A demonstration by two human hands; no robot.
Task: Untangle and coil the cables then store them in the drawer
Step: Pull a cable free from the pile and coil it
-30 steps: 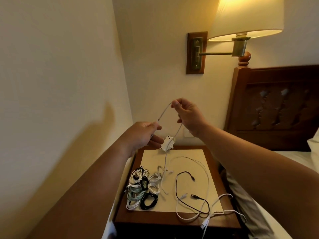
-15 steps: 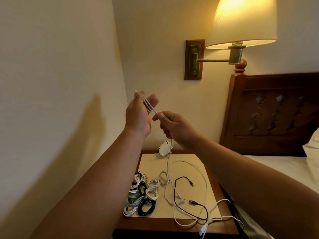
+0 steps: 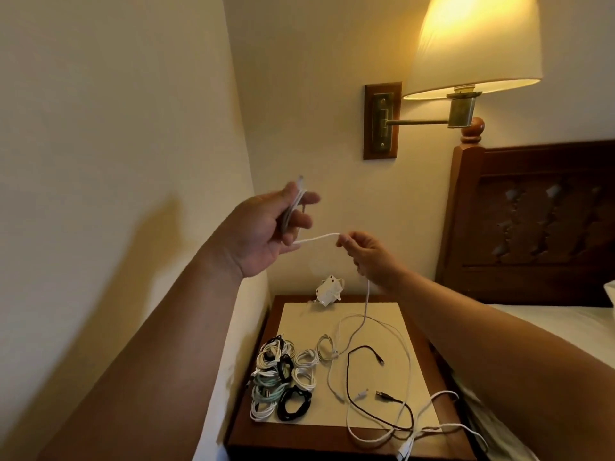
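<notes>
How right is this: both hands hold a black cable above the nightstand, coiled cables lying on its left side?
Wrong colour: the head view shows the cable between the left hand and right hand is white, not black. The nightstand and coiled cables are as stated.

Lit wall lamp point(image 3: 472, 44) on brass swing arm point(image 3: 416, 121), far right. Carved wooden headboard point(image 3: 532, 221) below. White bedsheet point(image 3: 549, 322) right.

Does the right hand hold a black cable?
No, the right hand pinches a white cable; the loose black cable lies on the nightstand.
</notes>
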